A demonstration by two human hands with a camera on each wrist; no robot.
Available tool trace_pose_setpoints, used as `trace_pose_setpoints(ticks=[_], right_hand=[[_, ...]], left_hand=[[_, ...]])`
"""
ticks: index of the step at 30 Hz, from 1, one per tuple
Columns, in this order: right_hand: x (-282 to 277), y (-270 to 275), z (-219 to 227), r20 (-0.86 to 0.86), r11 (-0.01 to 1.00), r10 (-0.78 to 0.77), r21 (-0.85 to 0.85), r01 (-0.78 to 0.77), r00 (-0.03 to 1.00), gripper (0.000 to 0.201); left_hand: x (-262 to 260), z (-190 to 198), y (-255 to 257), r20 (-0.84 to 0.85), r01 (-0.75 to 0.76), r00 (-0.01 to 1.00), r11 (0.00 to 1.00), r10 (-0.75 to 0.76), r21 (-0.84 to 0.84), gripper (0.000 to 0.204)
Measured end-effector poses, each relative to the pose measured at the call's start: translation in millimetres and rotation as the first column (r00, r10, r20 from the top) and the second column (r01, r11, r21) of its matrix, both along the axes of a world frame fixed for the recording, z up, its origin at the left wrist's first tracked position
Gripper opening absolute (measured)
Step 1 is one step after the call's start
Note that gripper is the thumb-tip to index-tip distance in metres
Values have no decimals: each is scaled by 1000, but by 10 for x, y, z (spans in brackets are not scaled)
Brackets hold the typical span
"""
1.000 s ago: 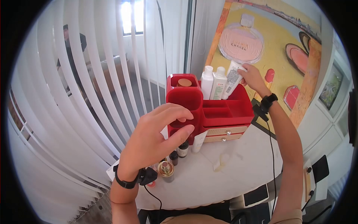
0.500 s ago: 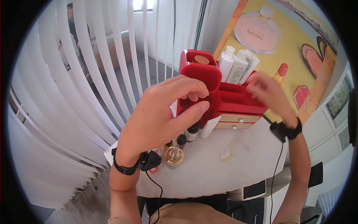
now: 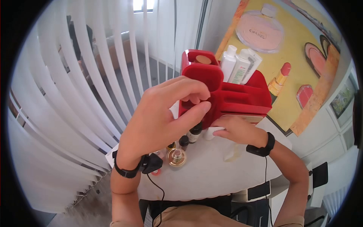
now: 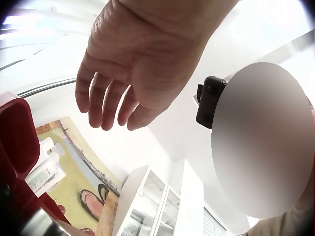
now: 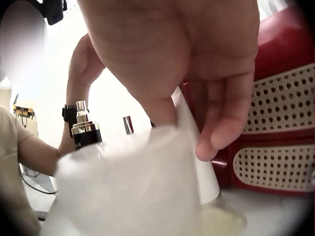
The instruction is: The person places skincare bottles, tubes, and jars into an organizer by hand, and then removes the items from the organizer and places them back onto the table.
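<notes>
My right hand (image 3: 242, 131) is at the front of the red organizer (image 3: 242, 99), its thumb and fingers around a white tube (image 3: 212, 133) standing on the table. In the right wrist view the thumb lies on one side of the white tube (image 5: 204, 172) and the fingers on the other. My left hand (image 3: 162, 117) hovers before the organizer's left side, fingers loosely bent; the left wrist view shows the left hand (image 4: 140, 69) holding nothing. Two white bottles (image 3: 228, 64) and a printed white tube (image 3: 252, 66) stand in the organizer's back compartment.
Small dark bottles (image 3: 183, 141) and a gold-topped bottle (image 3: 176, 157) stand left of the white tube. A pale translucent item (image 3: 232, 152) lies on the table (image 3: 211, 174). Behind is a painting (image 3: 281, 94); vertical blinds (image 3: 102, 75) hang at left.
My right hand has let go of the printed tube in the back compartment and come down to the front white tube. My left hand stays loosely bent in the air.
</notes>
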State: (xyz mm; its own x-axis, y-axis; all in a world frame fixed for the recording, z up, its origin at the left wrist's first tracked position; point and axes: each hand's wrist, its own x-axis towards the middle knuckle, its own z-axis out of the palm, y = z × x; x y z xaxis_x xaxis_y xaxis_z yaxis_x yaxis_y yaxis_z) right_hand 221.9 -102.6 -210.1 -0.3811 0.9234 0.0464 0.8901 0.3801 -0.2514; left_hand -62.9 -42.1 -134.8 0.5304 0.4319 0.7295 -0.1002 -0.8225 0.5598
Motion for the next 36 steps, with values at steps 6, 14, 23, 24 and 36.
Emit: trace_pose_setpoints(ticks=[6,14,23,24,36], right_hand=[[140,-170,456,-403,968,-215,-209,139,890,25],[1276,-101,1520,-448,824,-408,195,532,796,30],[1927,786,1061,-449,749,-480,238,618,754,30],[1980,887,936,-490,788,-467,147,598,736,32],[1243,247,1216,-433,798,-455,189,572,778,18]], left_hand=[[27,9,-5,29,-22,999,1000,22,17,15],[21,42,-13,17,7,1000,989,-4,-144,14],[-28,85,-71,-21,13,1000,979,-17,-203,14],[-28,63,-42,-5,25,1000,992,-25,-124,14],[-27,7,52,51,15,999,999,-13,-33,15]])
